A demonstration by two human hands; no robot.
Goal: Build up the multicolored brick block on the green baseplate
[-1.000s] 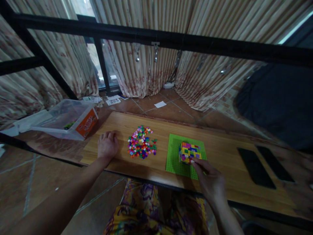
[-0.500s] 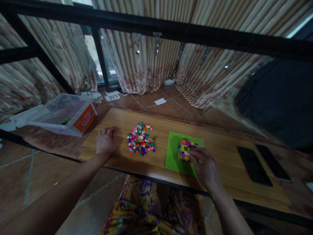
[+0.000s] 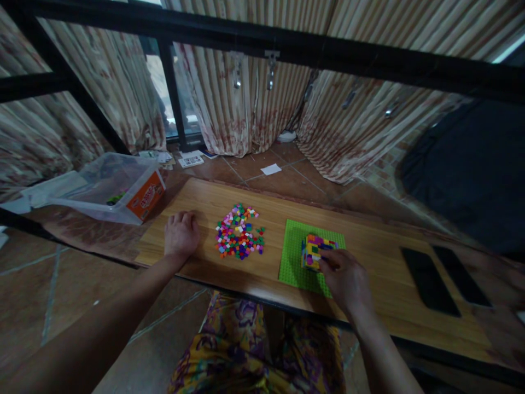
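Observation:
A multicoloured block of toy bricks (image 3: 312, 253) stands on a bright green studded baseplate (image 3: 293, 265) to the right of the table's middle. My right hand (image 3: 348, 279) reaches over the plate's right side, thumb and forefinger pinched against the top of the block. Whatever is between those fingertips is too small to make out. On the left, my left hand (image 3: 180, 235) rests on the wood with its fingers curled in and nothing visible in them. Between my hands lies a loose pile of small coloured bricks (image 3: 238, 238), closer to the left hand.
Two dark, phone-like slabs (image 3: 430, 282) lie on the right part of the wooden table (image 3: 377, 246). A clear plastic bin (image 3: 94, 210) with an orange label stands beyond the left end. Black metal bars (image 3: 287, 46) and striped curtains (image 3: 229, 109) are across the far side.
The whole view has shifted slightly, with things sitting a little farther right. My right hand stays pinched at the brick block, and my left hand stays resting on the table.

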